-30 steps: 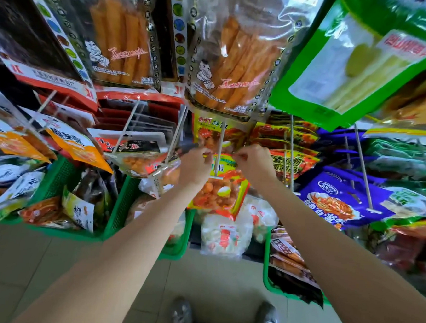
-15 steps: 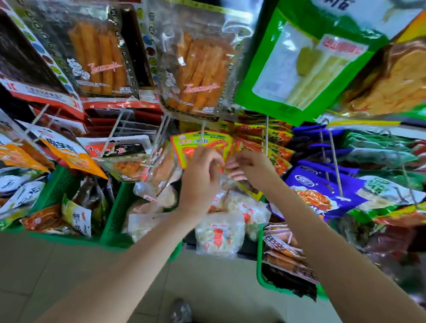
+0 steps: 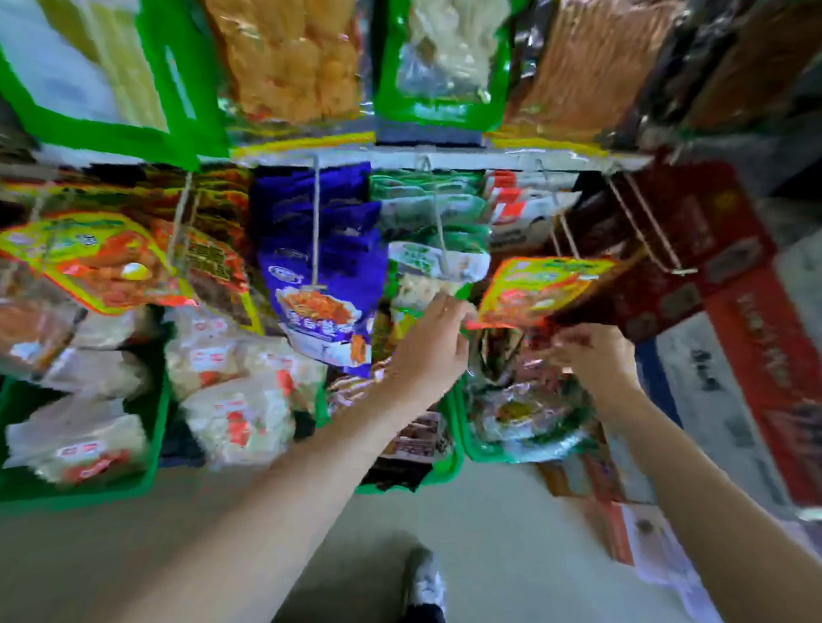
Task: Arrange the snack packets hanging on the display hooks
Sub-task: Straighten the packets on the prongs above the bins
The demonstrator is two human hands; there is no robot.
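A yellow-and-red snack packet (image 3: 533, 290) is tilted in the air just below a bare wire display hook (image 3: 567, 241). My left hand (image 3: 428, 346) pinches its lower left corner. My right hand (image 3: 596, 358) has curled fingers at its lower right edge; blur hides the exact grip. A matching yellow-red packet (image 3: 99, 263) hangs at the far left. A purple packet (image 3: 318, 301) and a green-white packet (image 3: 431, 269) hang on hooks between them.
Large bags hang on the row above (image 3: 281, 48). Green baskets (image 3: 70, 492) of white packets stand on the floor below. A red carton (image 3: 754, 332) leans at the right. My shoe (image 3: 424, 581) is on the tiled floor.
The view swung right along the rack. Both hands carried the yellow-red packet from the left hook, past the purple packets, over to the bare hook at the right.
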